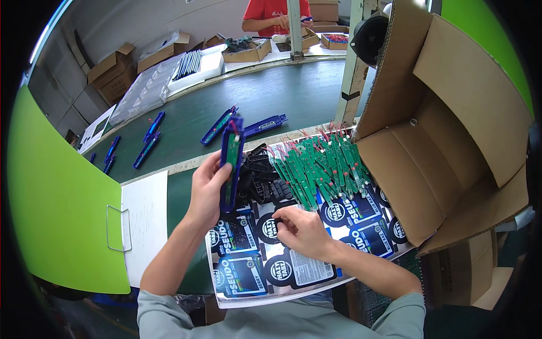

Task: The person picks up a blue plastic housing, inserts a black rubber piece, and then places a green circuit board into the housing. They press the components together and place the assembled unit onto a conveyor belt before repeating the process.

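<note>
My left hand is closed round a long blue plastic housing, held nearly upright. A green circuit board lies inside it, with red wires at the top end. My right hand is lower and to the right, apart from the housing, its thumb and forefinger pinched together. Whatever may be between those fingertips is too small to make out. Beyond the hand lies a pile of green circuit boards with red wires. Black plastic parts lie left of the pile, on a printed sheet.
Several blue housings with boards rest on the green conveyor belt ahead. A large open cardboard box stands at the right, near a metal post. A green panel is at the left. Across the belt, a person in red handles something.
</note>
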{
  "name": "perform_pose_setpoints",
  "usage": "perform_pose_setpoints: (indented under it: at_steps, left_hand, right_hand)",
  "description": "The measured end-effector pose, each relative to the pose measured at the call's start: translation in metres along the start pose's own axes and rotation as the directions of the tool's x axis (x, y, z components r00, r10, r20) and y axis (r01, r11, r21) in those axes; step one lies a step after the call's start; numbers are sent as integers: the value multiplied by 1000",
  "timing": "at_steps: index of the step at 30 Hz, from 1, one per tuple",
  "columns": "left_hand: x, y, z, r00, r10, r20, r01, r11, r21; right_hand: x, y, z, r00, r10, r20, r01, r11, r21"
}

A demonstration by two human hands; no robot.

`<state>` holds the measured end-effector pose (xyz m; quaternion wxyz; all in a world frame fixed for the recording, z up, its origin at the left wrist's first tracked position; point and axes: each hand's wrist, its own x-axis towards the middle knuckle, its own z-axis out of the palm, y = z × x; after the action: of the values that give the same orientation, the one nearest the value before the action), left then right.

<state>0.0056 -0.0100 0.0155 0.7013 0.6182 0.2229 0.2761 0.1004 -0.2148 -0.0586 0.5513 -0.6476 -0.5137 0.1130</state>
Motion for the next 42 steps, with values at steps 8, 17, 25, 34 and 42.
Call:
perform_pose_setpoints:
  at_steps: [8, 17, 25, 34, 42]
  left_hand:
    - [145, -23, 79, 985, -20, 174, -17, 978, 209]
    - [271, -100, 183, 994, 46, 97, -100, 729, 678]
    - [312, -131, 244, 990, 29, 135, -125, 607, 785]
    - [315, -125, 197, 949, 150, 276, -311, 575, 757]
    - [243, -58, 1, 924, -67, 376, -321, 395, 861]
  right_hand:
    - [3, -2, -7, 998, 1, 57, -5, 998, 69]
    - [4, 4, -4, 999, -22, 43, 19, 997, 74]
    - [2, 9, -5, 992, -22, 123, 10, 995, 98]
    - [7, 6, -7, 995, -41, 86, 35, 997, 70]
    - [5, 3, -3, 998, 14, 69, -19, 998, 66]
